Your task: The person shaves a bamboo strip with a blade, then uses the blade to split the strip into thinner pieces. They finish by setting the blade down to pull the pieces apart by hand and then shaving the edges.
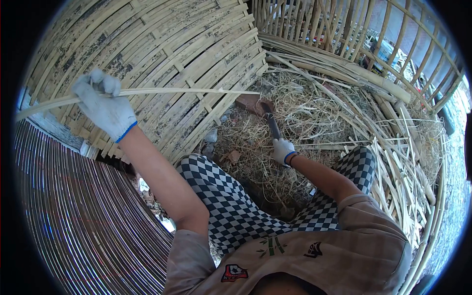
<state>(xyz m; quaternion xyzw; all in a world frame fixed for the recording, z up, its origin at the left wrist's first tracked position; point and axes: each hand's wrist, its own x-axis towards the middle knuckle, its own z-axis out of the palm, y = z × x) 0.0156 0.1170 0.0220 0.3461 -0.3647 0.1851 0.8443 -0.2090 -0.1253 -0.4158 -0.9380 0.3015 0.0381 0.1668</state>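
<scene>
My left hand [104, 104], in a white work glove with a blue cuff, is raised at the left and closed around a long, thin bamboo strip [182, 91]. The strip runs nearly level across the view, and its right end overlaps a reddish-brown block [250, 103]. Lower and to the right, my gloved right hand [283, 150] grips a dark machete-like knife [273, 125]. The far end of the knife points up and lies right at the brown block, under the tip of the strip.
A slatted bamboo panel [162, 54] leans at the upper left. Dry shavings [309, 110] cover the ground. Split bamboo pieces [400, 182] are heaped at the right, with longer poles [368, 81] behind. A bamboo fence [314, 22] stands at the back; a ribbed dark mat [83, 211] fills the lower left.
</scene>
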